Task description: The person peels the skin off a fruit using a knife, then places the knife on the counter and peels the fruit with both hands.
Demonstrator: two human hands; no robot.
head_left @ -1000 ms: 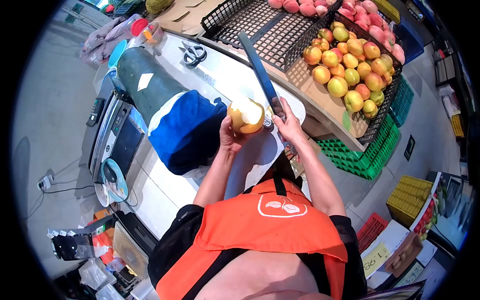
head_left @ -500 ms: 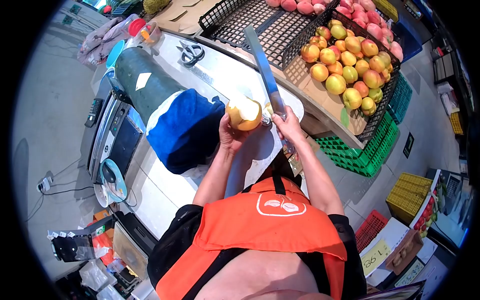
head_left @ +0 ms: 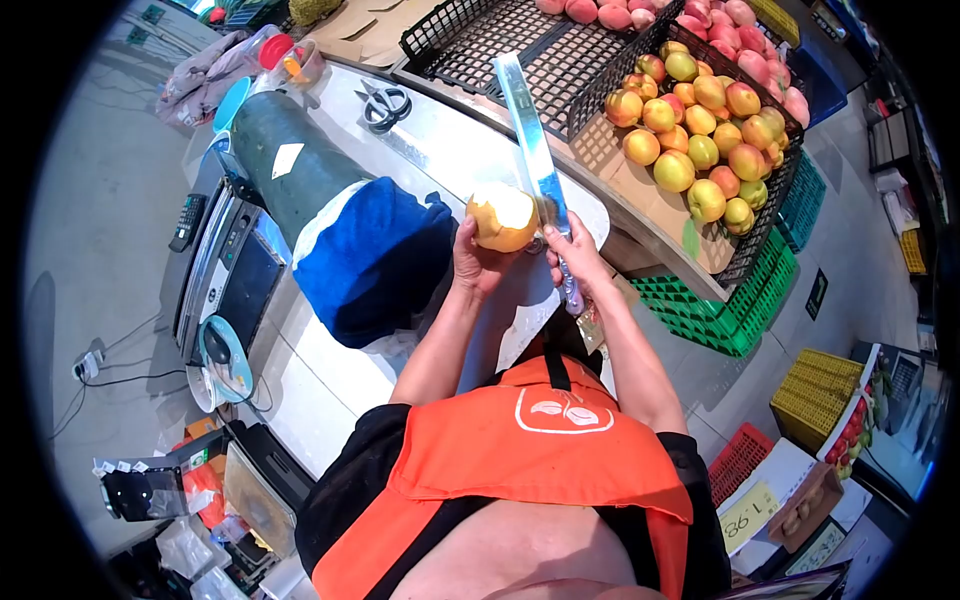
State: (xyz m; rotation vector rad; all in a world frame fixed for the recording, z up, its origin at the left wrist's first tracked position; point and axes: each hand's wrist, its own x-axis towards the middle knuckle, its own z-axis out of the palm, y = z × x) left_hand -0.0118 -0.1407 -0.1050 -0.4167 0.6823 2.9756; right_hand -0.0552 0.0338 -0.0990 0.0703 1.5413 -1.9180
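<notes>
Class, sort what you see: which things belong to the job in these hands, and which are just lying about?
Belongs to the job:
partly peeled fruit, held in the left hand
long knife, held in the right hand

Seemingly just lying about:
scissors
winter melon
blue cloth over its end
nectarines
remote control
computer mouse

One pale fruit (head_left: 505,230), one knife (head_left: 533,145), one left hand (head_left: 478,264), one right hand (head_left: 582,260), one pair of scissors (head_left: 386,112), one green gourd (head_left: 312,187), one remote control (head_left: 187,222); yellow-red fruits (head_left: 703,153), overlapped, beyond exact count.
</notes>
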